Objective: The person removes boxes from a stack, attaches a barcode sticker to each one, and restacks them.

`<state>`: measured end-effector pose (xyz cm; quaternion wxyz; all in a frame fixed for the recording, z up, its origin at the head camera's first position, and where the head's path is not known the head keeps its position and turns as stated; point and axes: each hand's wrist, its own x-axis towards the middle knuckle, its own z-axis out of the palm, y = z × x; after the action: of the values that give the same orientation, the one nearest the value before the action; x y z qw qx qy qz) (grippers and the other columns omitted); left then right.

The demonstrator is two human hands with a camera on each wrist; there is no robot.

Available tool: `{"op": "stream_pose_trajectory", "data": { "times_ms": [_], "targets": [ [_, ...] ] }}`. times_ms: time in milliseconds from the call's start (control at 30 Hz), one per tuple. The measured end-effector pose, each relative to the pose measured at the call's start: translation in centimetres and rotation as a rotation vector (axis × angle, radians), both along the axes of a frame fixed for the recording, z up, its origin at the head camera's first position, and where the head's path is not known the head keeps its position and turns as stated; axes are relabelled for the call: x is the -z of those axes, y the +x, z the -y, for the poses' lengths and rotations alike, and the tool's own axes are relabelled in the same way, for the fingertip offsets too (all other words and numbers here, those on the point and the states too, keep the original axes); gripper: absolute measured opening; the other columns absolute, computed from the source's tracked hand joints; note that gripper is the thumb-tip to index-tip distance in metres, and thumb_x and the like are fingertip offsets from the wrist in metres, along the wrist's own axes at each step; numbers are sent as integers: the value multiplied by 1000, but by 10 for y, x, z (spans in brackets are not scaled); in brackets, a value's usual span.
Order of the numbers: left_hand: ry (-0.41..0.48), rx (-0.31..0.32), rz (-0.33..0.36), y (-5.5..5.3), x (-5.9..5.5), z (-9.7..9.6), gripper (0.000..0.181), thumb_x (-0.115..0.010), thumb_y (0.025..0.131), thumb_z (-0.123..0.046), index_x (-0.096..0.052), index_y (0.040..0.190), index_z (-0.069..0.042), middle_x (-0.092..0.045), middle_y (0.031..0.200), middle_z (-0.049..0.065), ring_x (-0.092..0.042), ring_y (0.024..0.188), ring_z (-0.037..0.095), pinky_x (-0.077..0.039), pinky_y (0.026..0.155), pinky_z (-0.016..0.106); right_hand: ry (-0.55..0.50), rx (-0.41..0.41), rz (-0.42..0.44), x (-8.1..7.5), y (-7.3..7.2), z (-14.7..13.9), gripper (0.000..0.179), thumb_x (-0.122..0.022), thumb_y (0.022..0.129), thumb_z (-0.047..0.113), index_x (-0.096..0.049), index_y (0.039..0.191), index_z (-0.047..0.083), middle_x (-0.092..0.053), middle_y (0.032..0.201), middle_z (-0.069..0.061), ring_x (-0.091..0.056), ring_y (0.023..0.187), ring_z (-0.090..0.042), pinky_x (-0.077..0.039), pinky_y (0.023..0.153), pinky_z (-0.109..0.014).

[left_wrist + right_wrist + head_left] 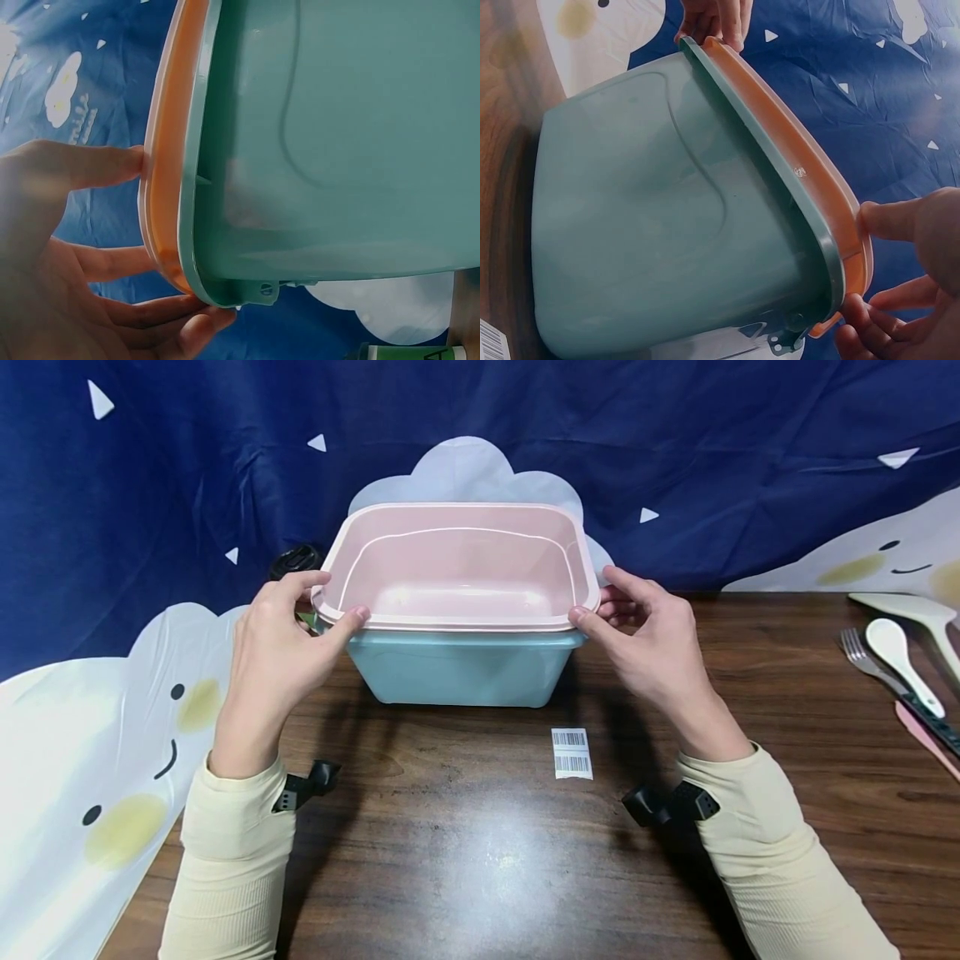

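Observation:
A pink plastic basin (465, 556) sits nested in a light teal basin (461, 668) on the wooden table. My left hand (273, 639) holds the left end of the pink rim, thumb on top at the front corner and fingers along the outer side. At the right end, my right hand (652, 631) grips the opposite corner the same way. In the left wrist view, the lower fingertips (195, 334) reach the teal rim. A narrow band of the pink basin (795, 165), orange-looking in the right wrist view, shows above the teal edge.
A white barcode label (572, 753) lies in front of the basins. To the right are a fork (862, 656), a white spoon (892, 647), a larger white utensil (918, 610) and a pink-ended one (918, 727). A black object (296, 560) stands behind my left hand, against the blue cloth.

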<state>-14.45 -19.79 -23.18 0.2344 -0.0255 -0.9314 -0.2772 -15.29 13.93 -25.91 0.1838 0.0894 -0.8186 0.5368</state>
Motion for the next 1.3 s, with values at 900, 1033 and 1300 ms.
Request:
{"op": "stream_pose_trajectory", "data": {
  "times_ms": [900, 1033, 1300],
  "targets": [
    [60, -21, 2, 2, -2, -2, 58, -74, 87, -43, -58, 131, -9, -70, 114, 18, -66, 94, 32, -44, 76, 40, 62, 25, -12, 0, 3, 1, 60, -80, 86, 12, -57, 138, -5, -69, 110, -22, -59, 85, 7, -49, 83, -6],
    [58, -21, 2, 2, -2, -2, 57, -74, 87, -42, -58, 131, -9, -70, 112, 17, -66, 93, 32, -44, 75, 39, 65, 29, -16, 0, 3, 1, 59, -80, 86, 13, -57, 138, -5, -69, 110, -21, -59, 85, 7, -49, 83, -5],
    [59, -12, 1, 2, -3, -2, 58, -75, 87, -42, -58, 133, -11, -71, 111, 17, -65, 97, 31, -44, 76, 40, 65, 41, -15, 0, 3, 1, 60, -81, 86, 14, -57, 138, -5, -69, 111, -22, -58, 84, 9, -48, 83, -5]
  ]
}}
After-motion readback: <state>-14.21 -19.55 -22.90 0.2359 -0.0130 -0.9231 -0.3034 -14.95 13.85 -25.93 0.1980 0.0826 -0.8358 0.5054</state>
